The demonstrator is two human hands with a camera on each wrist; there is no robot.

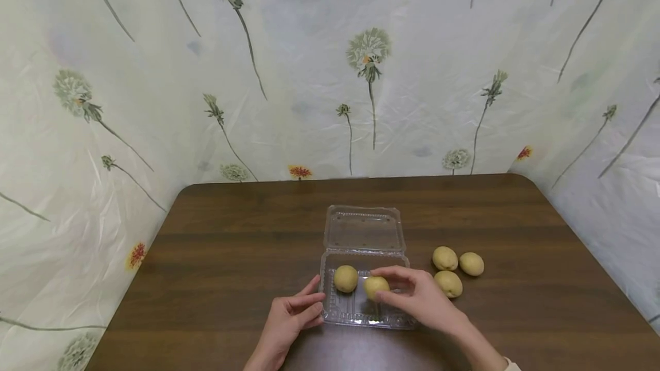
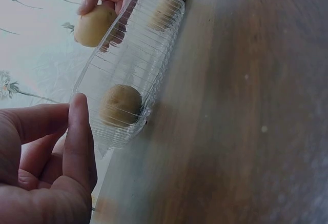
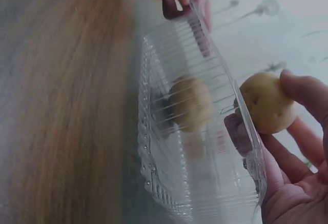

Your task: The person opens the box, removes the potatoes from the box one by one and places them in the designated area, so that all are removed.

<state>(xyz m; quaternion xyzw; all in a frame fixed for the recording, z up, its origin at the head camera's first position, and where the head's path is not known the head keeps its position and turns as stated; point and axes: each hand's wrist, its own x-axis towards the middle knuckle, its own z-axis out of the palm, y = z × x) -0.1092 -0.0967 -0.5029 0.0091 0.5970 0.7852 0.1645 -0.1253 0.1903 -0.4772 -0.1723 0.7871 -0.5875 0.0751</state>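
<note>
A clear plastic clamshell container (image 1: 338, 315) lies on the table with its lid (image 1: 365, 232) folded back. One potato (image 1: 345, 279) sits in the left part of its base. At the left edge, my left hand (image 1: 291, 320) pinches the rim between thumb and fingers. My right hand (image 1: 430, 304) holds a second potato (image 1: 374, 287) by the thumb and fingertips, over the right part of the base. Both wrist views show this held potato (image 3: 267, 103) above rim height, while the other potato (image 2: 121, 105) rests low behind the ribbed wall.
Three more potatoes lie grouped on the brown wooden table (image 1: 232, 279) right of the container: one at the back (image 1: 445, 259), one to the right (image 1: 471, 264), one nearer my right wrist (image 1: 448, 284). A dandelion-patterned sheet (image 1: 309, 73) hangs behind the table and along its sides.
</note>
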